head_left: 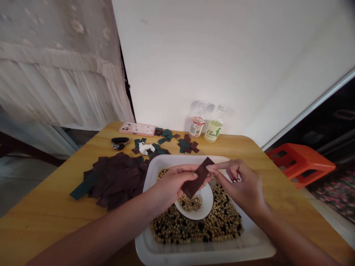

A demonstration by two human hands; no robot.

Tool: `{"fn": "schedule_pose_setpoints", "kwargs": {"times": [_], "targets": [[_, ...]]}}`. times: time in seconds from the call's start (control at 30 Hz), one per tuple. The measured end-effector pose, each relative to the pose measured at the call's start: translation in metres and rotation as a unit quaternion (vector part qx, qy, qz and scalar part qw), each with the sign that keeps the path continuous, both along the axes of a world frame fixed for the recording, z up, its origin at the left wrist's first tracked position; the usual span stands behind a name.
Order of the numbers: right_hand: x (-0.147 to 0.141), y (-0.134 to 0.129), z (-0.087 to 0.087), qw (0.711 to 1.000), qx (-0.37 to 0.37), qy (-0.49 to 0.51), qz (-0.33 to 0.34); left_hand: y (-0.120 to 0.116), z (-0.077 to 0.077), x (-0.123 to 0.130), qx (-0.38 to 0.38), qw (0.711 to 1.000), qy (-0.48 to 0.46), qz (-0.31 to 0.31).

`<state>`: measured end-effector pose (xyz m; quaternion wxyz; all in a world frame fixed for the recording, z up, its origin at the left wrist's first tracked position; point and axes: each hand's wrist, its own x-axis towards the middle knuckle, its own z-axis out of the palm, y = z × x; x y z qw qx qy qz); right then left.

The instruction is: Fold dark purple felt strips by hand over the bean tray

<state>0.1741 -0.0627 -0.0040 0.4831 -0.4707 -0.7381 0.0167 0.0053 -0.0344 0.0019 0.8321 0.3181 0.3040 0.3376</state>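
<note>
Gripping dark brown strip [197, 177] between both hands, we held it above white bowl [208, 206] in white tray [210, 251] of mixed beans [199, 231]; left hand [172, 183] closed on lower end, right hand [240, 181] pinching top end, prob. keeping it off beans.

Orange plastic stool [301, 162] beside wooden tabletop [266, 166]

From here I see one dark brown rectangular strip [197, 178], flat and thin, tilted diagonally above a white bowl [206, 211] near the tray's middle. Its lower half lies across the fingers of the left hand [172, 181]; the right hand [238, 181] grips the upper end with its fingertips [212, 167]. Strip looks intact.
</note>
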Motion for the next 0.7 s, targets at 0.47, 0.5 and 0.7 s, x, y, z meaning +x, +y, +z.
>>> {"fn": "schedule_pose_setpoints", "kwargs": {"times": [0.47,0.5,0.7], "targets": [[-0.0023,-0.0024,0.0000,0.998,-0.002,-0.024,0.062,0.0005,-0.0048,-0.0002,0.015,1.000,0.007,0.007],[-0.0022,-0.0022,-0.0002,0.998,0.005,-0.020,0.056,0.0006,-0.0051,-0.0002,0.017,1.000,0.005,0.004],[-0.0005,-0.0010,-0.0013,0.997,0.004,-0.020,0.069,0.0014,-0.0059,-0.0001,0.023,1.000,-0.001,-0.003]]}}
